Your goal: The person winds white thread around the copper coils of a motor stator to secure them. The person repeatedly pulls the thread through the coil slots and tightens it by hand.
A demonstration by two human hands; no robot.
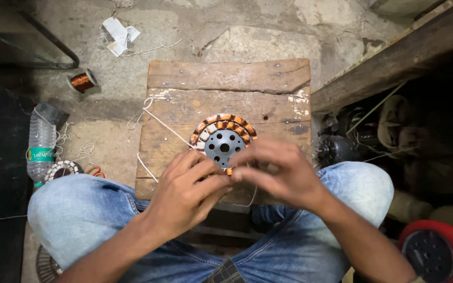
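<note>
The motor stator [223,140] sits on the wooden board [226,89], about dead centre of it. Both hands meet right at its 6 o'clock edge, left hand [187,191] at 7, right hand [276,173] at 5, fingertips touching the windings. A string [166,127] runs off the stator toward 10 o'clock. Off the board: wire spool [83,81] at 10, paper scraps [117,34] at 11 (further back), water bottle [40,149] lying at 9, another stator [62,169] just beside it. Round lid [439,251] sits at 4, past the right knee.
</note>
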